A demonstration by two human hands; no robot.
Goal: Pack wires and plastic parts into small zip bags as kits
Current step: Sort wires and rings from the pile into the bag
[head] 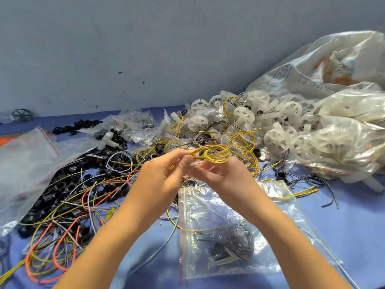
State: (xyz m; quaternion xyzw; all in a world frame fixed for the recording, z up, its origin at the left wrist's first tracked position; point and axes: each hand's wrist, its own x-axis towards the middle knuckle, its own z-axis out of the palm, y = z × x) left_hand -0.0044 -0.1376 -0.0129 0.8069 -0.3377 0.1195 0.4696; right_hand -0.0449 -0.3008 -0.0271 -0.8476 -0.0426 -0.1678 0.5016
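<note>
Both hands meet above the middle of the blue table. My left hand (164,174) pinches the straight end of a coiled yellow wire (216,156). My right hand (220,174) holds the coil from below, together with a small clear scrap that I cannot make out. Under my right forearm lies a clear zip bag (210,232) with dark wires and black parts inside. Loose orange, yellow and grey wires (62,236) sprawl at the lower left over black plastic rings (60,186).
White plastic wheels (277,138) are heaped at the right, many in large clear bags (337,142). A big empty zip bag (23,163) covers the left. Small filled bags (133,122) lie at the back by the grey wall. More yellow wire (302,192) trails right.
</note>
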